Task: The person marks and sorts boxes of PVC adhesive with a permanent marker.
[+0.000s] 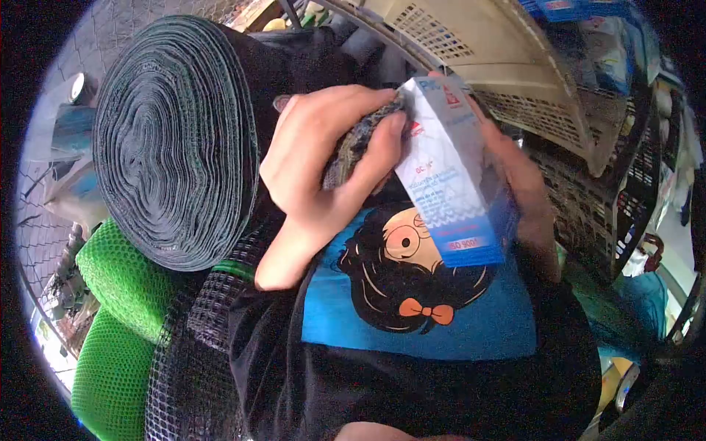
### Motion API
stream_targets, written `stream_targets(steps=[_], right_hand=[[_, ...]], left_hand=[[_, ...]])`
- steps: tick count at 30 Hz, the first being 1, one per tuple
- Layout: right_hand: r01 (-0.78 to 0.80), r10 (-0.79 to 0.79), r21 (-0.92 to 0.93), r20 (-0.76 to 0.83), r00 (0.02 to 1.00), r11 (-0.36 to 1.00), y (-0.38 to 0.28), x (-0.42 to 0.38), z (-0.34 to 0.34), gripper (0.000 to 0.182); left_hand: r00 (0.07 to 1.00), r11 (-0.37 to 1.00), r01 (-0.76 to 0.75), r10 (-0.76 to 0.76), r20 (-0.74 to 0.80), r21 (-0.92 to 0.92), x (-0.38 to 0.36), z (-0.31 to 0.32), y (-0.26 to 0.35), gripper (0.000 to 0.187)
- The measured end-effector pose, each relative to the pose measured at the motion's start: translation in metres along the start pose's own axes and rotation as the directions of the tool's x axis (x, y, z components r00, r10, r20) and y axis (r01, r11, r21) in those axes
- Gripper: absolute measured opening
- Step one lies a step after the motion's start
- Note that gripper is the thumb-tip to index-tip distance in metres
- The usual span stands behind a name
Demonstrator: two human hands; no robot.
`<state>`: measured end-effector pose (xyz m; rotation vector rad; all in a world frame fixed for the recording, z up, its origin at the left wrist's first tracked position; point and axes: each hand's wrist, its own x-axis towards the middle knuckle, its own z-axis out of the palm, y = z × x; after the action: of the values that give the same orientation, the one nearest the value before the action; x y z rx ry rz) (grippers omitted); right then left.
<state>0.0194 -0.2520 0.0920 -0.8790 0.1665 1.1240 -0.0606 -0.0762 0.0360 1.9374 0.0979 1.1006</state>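
A white and blue carton [452, 184] with printed text stands tilted in front of my chest. My right hand [518, 176], slightly blurred, is closed round its right and far side, partly hidden by the carton. At the carton's upper left edge, my left hand [331, 143] pinches a crumpled, dark patterned cloth [358, 140] between thumb and fingers. The cloth lies against or very near the carton. Below them is a black shirt [412, 389] with a blue printed picture.
A large roll of dark mesh [173, 143] stands at the left, above green mesh rolls [121, 283] and black netting [195, 375]. Beige plastic crates [500, 66] are at the upper right, with a dark crate [581, 198] beneath. Wire fencing runs along the far left.
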Motion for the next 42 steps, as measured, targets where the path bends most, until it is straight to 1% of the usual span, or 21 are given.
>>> stream_targets(steps=[1, 3, 5, 6, 8, 11, 15, 17, 20, 21, 23, 26, 29, 30, 33, 35, 37, 38, 39, 40, 42], right_hand=[[-0.005, 0.002, -0.086, -0.034, 0.999, 0.996, 0.001, 0.001, 0.000, 0.065], [-0.020, -0.007, -0.262, -0.098, 0.995, 0.965, 0.001, 0.002, 0.001, 0.066], [0.050, -0.061, -0.398, -0.014, 0.998, 0.916, 0.003, 0.010, -0.008, 0.071], [0.091, -0.099, -0.450, 0.007, 0.995, 0.888, 0.004, 0.012, -0.008, 0.072], [0.170, -0.169, -0.567, 0.054, 0.984, 0.806, 0.006, 0.014, -0.011, 0.073], [0.167, -0.194, -0.568, 0.013, 0.981, 0.806, 0.012, 0.016, -0.008, 0.072], [0.261, -0.306, -0.603, 0.029, 0.952, 0.754, 0.017, 0.018, -0.006, 0.072], [0.279, -0.351, -0.625, 0.008, 0.936, 0.729, 0.016, 0.019, -0.003, 0.071], [0.275, -0.362, -0.551, -0.051, 0.931, 0.788, 0.017, 0.021, -0.003, 0.066], [0.251, -0.337, -0.549, -0.059, 0.940, 0.797, 0.015, 0.023, -0.006, 0.063], [0.198, -0.285, -0.539, -0.082, 0.955, 0.819, 0.013, 0.025, -0.012, 0.057], [0.181, -0.286, -0.483, -0.153, 0.946, 0.857, 0.019, 0.027, -0.016, 0.044], [0.178, -0.274, -0.378, -0.219, 0.936, 0.909, 0.023, 0.026, -0.015, 0.046], [0.156, -0.230, -0.321, -0.206, 0.951, 0.934, 0.022, 0.026, -0.019, 0.046], [0.048, -0.065, -0.130, -0.131, 0.989, 0.990, 0.025, 0.023, -0.034, 0.049], [-0.031, 0.030, -0.017, -0.027, 0.999, 0.999, 0.029, 0.022, -0.045, 0.051], [-0.122, 0.116, 0.072, 0.085, 0.990, 0.990, 0.035, 0.020, -0.060, 0.053], [-0.141, 0.132, 0.093, 0.096, 0.987, 0.986, 0.040, 0.017, -0.062, 0.054], [-0.160, 0.148, 0.114, 0.107, 0.983, 0.981, 0.044, 0.013, -0.061, 0.055], [-0.092, 0.087, 0.201, 0.033, 0.996, 0.975, 0.055, 0.003, -0.050, 0.062], [-0.346, 0.301, 0.414, 0.172, 0.938, 0.842, 0.054, 0.012, -0.050, 0.080]], left_hand=[[1.000, 1.000, -0.008, 0.008, 0.001, 0.004, 0.000, 0.000, 0.000, 0.025], [0.999, 0.997, 0.049, -0.050, 0.005, 0.063, 0.000, 0.002, -0.002, 0.025], [0.997, 0.989, 0.083, -0.082, -0.015, 0.126, -0.003, 0.006, -0.008, 0.024], [0.999, 0.989, 0.048, -0.045, -0.020, 0.138, -0.004, 0.007, -0.013, 0.024], [0.999, 0.991, 0.046, -0.046, -0.006, 0.123, -0.007, 0.005, -0.012, 0.024], [0.998, 0.994, 0.045, -0.048, 0.031, 0.097, -0.014, 0.001, -0.008, 0.023], [0.993, 0.998, 0.047, -0.050, 0.111, 0.033, -0.018, -0.007, 0.000, 0.024], [0.985, 1.000, 0.004, -0.004, 0.171, -0.002, -0.019, -0.010, 0.002, 0.027], [0.956, 0.999, -0.021, 0.033, 0.293, -0.044, -0.023, -0.016, 0.011, 0.026], [0.947, 0.997, -0.042, 0.059, 0.316, -0.061, -0.026, -0.017, 0.013, 0.028], [0.936, 0.999, -0.030, 0.043, 0.350, -0.041, -0.031, -0.019, 0.019, 0.029], [0.925, 0.999, -0.037, 0.049, 0.378, -0.040, -0.042, -0.022, 0.023, 0.031], [0.870, 0.998, -0.045, 0.061, 0.489, -0.045, -0.056, -0.029, 0.029, 0.029], [0.851, 0.996, -0.014, 0.058, 0.521, -0.089, -0.054, -0.031, 0.029, 0.026], [0.882, 0.965, 0.094, 0.034, 0.471, -0.246, -0.057, -0.029, 0.016, 0.027], [0.905, 0.944, 0.202, -0.078, 0.418, -0.260, -0.054, -0.032, 0.014, 0.025], [0.933, 0.947, 0.261, -0.196, 0.301, -0.190, -0.054, -0.033, 0.015, 0.026], [0.966, 0.959, 0.180, -0.131, 0.221, -0.220, -0.055, -0.033, 0.008, 0.028], [0.958, 0.954, 0.237, -0.198, 0.209, -0.184, -0.050, -0.037, 0.013, 0.027], [0.967, 0.970, 0.210, -0.188, 0.169, -0.123, -0.047, -0.041, 0.015, 0.027], [0.982, 0.990, 0.142, -0.139, 0.129, -0.018, -0.040, -0.043, 0.014, 0.027]])
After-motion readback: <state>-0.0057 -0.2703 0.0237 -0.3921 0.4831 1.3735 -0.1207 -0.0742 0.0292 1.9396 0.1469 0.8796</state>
